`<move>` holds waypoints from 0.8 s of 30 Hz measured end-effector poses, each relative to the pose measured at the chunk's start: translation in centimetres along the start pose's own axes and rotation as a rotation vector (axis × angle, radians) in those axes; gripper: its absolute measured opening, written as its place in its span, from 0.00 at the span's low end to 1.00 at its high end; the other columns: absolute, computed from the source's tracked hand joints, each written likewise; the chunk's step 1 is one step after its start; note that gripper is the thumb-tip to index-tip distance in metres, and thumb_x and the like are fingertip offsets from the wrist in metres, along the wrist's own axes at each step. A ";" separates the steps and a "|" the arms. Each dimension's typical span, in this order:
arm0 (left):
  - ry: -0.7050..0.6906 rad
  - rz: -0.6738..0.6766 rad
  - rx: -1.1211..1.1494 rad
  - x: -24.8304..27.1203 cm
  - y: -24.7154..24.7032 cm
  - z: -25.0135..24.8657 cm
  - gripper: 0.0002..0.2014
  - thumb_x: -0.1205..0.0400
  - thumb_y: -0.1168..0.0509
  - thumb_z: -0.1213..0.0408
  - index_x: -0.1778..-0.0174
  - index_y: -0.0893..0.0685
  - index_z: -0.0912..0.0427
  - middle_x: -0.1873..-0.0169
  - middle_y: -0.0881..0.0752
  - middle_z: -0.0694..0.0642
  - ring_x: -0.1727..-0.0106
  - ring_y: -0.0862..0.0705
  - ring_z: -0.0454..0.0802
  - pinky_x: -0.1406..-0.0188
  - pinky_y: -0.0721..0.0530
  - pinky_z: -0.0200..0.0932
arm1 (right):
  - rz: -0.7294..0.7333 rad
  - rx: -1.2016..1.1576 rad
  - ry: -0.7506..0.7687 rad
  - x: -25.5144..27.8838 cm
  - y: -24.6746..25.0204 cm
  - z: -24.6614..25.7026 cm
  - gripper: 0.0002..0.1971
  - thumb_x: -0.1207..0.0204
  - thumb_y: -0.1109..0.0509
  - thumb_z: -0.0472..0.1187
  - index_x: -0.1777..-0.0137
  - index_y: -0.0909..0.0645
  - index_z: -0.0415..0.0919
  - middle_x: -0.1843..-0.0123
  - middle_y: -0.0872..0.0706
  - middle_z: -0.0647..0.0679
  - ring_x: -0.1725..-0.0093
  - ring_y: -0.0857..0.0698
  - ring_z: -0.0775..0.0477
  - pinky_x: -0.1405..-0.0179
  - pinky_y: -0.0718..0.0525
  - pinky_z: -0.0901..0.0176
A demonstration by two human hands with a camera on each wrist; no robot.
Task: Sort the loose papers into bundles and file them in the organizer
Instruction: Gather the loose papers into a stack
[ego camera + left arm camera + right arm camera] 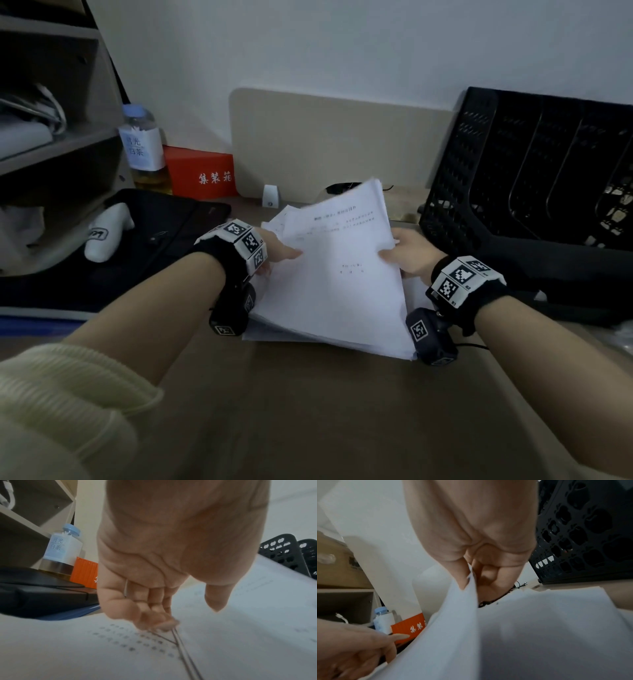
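Note:
A bundle of white printed papers (337, 284) is held tilted above the brown desk (308, 411), far edge raised. My left hand (287, 255) grips its left edge, thumb on the top sheet and fingers underneath. The left wrist view shows that hand (185, 615) with fingers curled at the sheet edges of the papers (248, 635). My right hand (394, 254) pinches the right edge; in the right wrist view this hand (474, 580) has thumb and fingers closed on the lifted papers (450, 635). The black mesh organizer (507, 164) stands at the right with upright slots.
More white sheets (255, 334) lie flat under the bundle. A black case (164, 240) with a white object (106, 234) on it sits at the left. Behind it are a tea bottle (144, 147), an orange box (202, 174) and shelves (51, 102). A beige panel (325, 137) backs the desk.

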State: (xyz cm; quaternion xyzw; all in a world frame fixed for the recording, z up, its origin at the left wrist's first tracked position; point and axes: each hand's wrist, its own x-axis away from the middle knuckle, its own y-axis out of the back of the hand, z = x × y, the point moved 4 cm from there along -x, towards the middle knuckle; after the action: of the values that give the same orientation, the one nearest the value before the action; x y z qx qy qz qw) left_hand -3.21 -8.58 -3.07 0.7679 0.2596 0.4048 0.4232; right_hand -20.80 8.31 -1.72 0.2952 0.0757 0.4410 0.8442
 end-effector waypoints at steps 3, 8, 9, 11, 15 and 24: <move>-0.080 -0.061 0.147 -0.3 1.1 0.1 0.43 0.20 0.52 0.29 0.20 0.34 0.60 0.28 0.24 0.60 0.36 0.18 0.60 0.39 0.21 0.46 | -0.144 -0.122 0.165 0.1 1.2 1.5 0.18 0.20 0.38 0.26 0.31 0.24 0.34 0.35 0.16 0.37 0.41 0.14 0.39 0.41 0.15 0.45; -0.292 -0.260 0.737 -0.3 3.8 -0.9 0.36 0.32 0.35 0.26 0.52 0.17 0.59 0.53 0.13 0.53 0.54 0.14 0.49 0.55 0.15 0.42 | -0.402 -0.307 0.371 0.6 3.1 3.9 0.15 0.19 0.38 0.31 0.34 0.23 0.39 0.42 0.13 0.46 0.62 0.14 0.57 0.66 0.18 0.70; -0.339 -0.366 0.803 -0.3 4.4 -1.2 0.29 0.31 0.31 0.30 0.63 0.21 0.58 0.65 0.15 0.50 0.65 0.17 0.46 0.67 0.19 0.35 | -0.452 -0.348 0.394 0.6 3.4 4.3 0.14 0.20 0.38 0.32 0.38 0.21 0.43 0.43 0.12 0.46 0.61 0.14 0.51 0.64 0.15 0.63; -0.425 -0.513 0.896 0.6 5.1 -2.1 0.22 0.24 0.28 0.43 0.69 0.24 0.58 0.76 0.20 0.48 0.75 0.21 0.42 0.77 0.25 0.31 | -0.534 -0.399 0.425 0.6 3.6 4.9 0.13 0.26 0.37 0.36 0.49 0.18 0.54 0.48 0.10 0.44 0.51 0.12 0.37 0.47 0.13 0.40; -0.601 -0.509 0.962 1.8 5.9 -4.4 0.12 0.21 0.28 0.53 0.52 0.12 0.59 0.65 0.12 0.50 0.73 0.15 0.37 0.73 0.18 0.32 | -0.507 -0.461 0.512 0.3 2.9 6.3 0.15 0.21 0.38 0.31 0.53 0.19 0.54 0.53 0.11 0.51 0.53 0.13 0.47 0.45 0.15 0.47; -0.608 -0.497 1.015 -1.6 5.5 -5.7 0.12 0.17 0.32 0.62 0.42 0.14 0.65 0.48 0.10 0.61 0.46 0.11 0.56 0.42 0.13 0.55 | -0.404 -0.476 0.448 -4.7 1.2 6.4 0.11 0.20 0.39 0.30 0.54 0.21 0.47 0.58 0.16 0.53 0.60 0.19 0.57 0.57 0.20 0.62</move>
State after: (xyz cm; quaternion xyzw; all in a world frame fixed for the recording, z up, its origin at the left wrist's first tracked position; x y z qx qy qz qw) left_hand -8.57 -10.04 2.85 0.8701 0.4576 -0.1142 0.1432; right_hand -22.03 2.39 3.54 -0.0335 0.2105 0.3246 0.9215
